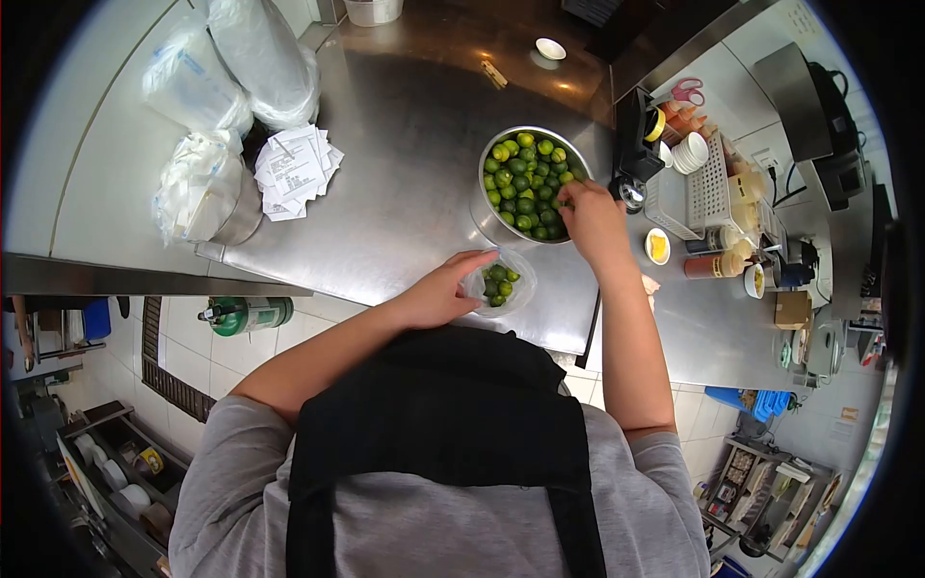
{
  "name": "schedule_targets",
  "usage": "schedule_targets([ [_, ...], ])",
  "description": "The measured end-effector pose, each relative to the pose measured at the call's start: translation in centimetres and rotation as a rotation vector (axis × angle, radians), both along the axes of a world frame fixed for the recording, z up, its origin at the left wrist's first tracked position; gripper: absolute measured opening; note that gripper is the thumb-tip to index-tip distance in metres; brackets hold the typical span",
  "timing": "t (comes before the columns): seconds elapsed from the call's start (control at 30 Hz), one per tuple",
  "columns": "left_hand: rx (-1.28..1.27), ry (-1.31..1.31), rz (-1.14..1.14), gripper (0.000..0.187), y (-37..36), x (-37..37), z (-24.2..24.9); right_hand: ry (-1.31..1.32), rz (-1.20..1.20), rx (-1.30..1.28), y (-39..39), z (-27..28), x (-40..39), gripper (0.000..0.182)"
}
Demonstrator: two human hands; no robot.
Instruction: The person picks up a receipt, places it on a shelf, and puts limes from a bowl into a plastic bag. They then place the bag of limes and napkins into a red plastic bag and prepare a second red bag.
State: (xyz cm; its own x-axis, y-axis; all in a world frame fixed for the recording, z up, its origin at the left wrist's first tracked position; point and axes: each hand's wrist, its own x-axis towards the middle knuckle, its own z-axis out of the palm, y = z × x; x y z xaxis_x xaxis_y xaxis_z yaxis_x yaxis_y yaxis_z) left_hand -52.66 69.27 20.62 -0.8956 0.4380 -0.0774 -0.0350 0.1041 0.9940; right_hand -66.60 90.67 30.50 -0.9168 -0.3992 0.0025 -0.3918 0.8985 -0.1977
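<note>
On the shiny steel counter [385, 144]: bowl, bag
Round silver metal bowl [488, 223]: full of small green limes [525, 180]
Clear plastic bag [525, 292]: few limes inside, near bowl
Left hand [445, 291]: fingers parted, touching bag
Right hand [590, 217]: fingers bent over bowl's limes, grasp cannot tell

Pink-handled scissors [688, 91] stand near a white basket [705, 183]; papers [294, 171] lie beside bagged stacks [258, 63].

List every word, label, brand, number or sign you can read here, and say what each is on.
None can be read with certainty.
Paper slips: printed lines, too small to read.
Plastic-wrapped bundle: blue marks, too blurred to read.
Wall at upper right: faint marks, too small to read.
</note>
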Motion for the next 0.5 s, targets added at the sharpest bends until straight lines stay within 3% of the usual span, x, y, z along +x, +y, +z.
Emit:
schedule_targets([
  [0.17, -0.066, -0.049, 0.002, 0.074, -0.5, -0.1, 0.3, 0.103, -0.031, 0.195, 0.8, 0.7, 0.5, 0.026],
  [0.27, -0.078, -0.109, 0.001, 0.074, -0.6, -0.3, 0.8, 0.102, -0.038, 0.158, 0.7, 0.9, 0.4, 0.026],
  [0.43, -0.088, -0.097, -0.004, 0.073, -0.6, -0.6, 0.0, 0.466, -0.072, -0.056, 1.1, 0.5, -1.9, 0.021],
  [0.5, -0.088, -0.089, -0.013, 0.072, -0.6, -0.7, -0.1, 0.384, -0.062, -0.051, 1.8, -0.5, -3.4, 0.021],
])
